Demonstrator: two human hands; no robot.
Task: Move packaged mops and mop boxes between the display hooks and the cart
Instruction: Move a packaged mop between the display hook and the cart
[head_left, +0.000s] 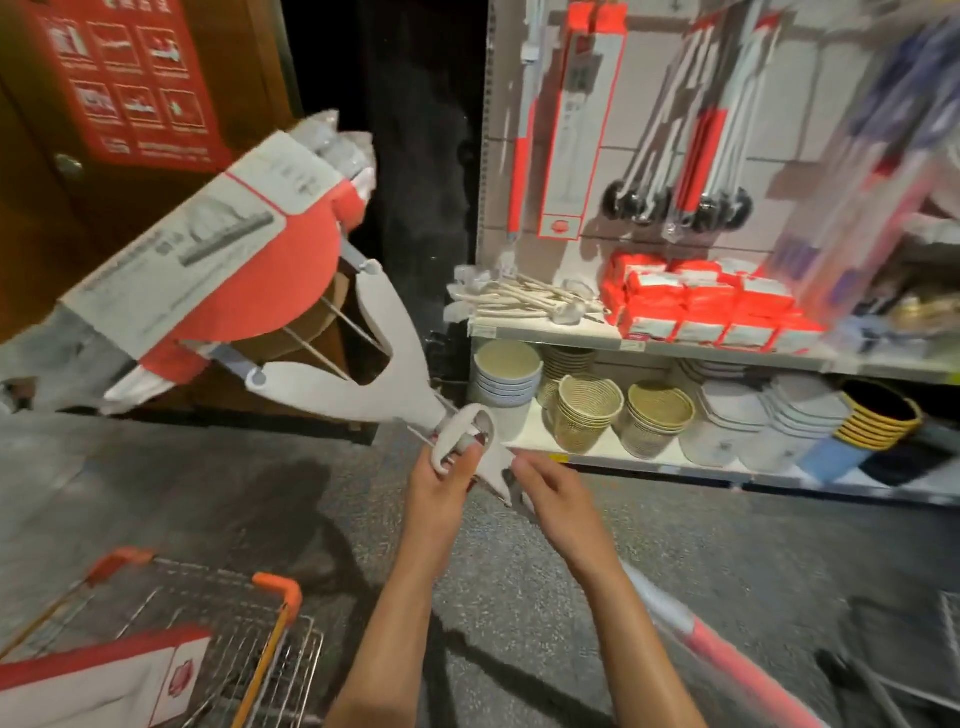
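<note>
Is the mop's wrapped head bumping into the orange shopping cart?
Apart. The head view shows the mop head raised up high at the left, with bare grey floor showing plainly between it and the cart below.

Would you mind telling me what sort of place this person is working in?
Most likely a household-goods store aisle. Boxed mops hang on a display wall, stacked woven baskets and bowls sit on the shelf below, and a wire shopping cart with orange handles stands beside the person.

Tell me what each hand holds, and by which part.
Left hand grips the white squeeze mop with red-and-white cardboard sleeve at its white lever handle. Right hand touches the pole just below; its grip is unclear.
</note>
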